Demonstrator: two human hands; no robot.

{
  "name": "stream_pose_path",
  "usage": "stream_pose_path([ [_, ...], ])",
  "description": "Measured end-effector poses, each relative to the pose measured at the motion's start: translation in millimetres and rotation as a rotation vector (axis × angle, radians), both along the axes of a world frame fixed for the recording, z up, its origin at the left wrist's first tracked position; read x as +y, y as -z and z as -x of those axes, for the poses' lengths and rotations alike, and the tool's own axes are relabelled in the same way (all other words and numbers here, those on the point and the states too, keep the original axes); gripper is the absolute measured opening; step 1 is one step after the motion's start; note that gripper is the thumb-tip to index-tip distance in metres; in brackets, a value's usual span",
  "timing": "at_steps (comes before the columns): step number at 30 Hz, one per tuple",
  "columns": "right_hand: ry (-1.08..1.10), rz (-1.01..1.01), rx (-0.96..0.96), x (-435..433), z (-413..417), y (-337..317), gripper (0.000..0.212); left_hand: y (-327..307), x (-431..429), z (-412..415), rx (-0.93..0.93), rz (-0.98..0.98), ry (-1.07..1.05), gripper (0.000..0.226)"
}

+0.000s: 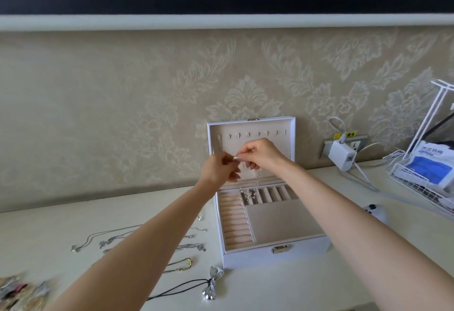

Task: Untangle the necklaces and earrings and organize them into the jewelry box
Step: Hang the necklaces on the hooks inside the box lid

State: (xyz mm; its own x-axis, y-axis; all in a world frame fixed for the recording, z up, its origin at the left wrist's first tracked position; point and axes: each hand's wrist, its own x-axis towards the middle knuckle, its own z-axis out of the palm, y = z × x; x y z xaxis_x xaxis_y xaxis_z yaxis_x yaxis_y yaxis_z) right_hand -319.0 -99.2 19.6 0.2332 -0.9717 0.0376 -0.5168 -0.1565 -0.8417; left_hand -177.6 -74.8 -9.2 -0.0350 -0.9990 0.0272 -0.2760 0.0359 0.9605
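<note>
Far left of worktop: blurred heap of jewellery, unsorted. Next to it, several silver necklaces laid out apart, then a black-cord necklace lying near the jewelry box.

Left hand and right hand are raised close together before the open lid. Thumb and forefinger of each pinch a fine silver chain; other fingers curled. Chain's free length hangs into the rear slotted compartment.

Judgement: chain is very light, limp, slippery, and kinks easily. Best held at the clasp end, letting its own weight straighten it.

Right: charger, wire basket.
</note>
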Motion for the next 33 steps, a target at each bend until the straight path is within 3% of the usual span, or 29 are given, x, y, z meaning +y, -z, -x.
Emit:
stream_pose_path([
  [3,0.046,-0.016,-0.076,-10.6,3.8,0.8,0.007,-4.3,-13.3,-4.8,0.013,0.032,-0.178,0.008],
  [7,0.147,-0.052,-0.171,-23.0,1.7,8.8,0.011,-11.4,-28.3,-2.4,-0.068,0.139,-0.4,0.016],
  [11,0.359,0.04,-0.34,-38.3,-17.1,13.0,0.011,-15.9,-37.0,7.9,-0.112,0.109,-0.504,0.026],
  [14,0.482,0.119,-0.287,-50.1,-32.4,13.6,0.014,-13.7,-41.2,14.5,-0.132,0.042,-0.557,0.035],
  [19,0.582,0.276,-0.039,-52.1,-46.0,17.1,0.016,-8.9,-47.8,22.8,-0.083,-0.058,-0.664,0.04],
  [24,0.615,0.337,0.02,-53.7,-52.5,15.8,0.017,-11.7,-54.8,26.9,-0.034,-0.117,-0.726,0.039],
  [29,0.63,0.233,-0.047,-54.1,-54.5,19.0,0.012,-3.7,-53.1,31.4,0.164,-0.218,-0.712,0.036],
  [33,0.568,0.096,-0.226,-51.5,-49.1,33.6,0.029,-0.4,-51.9,31.7,0.384,-0.323,-0.653,0.032],
])
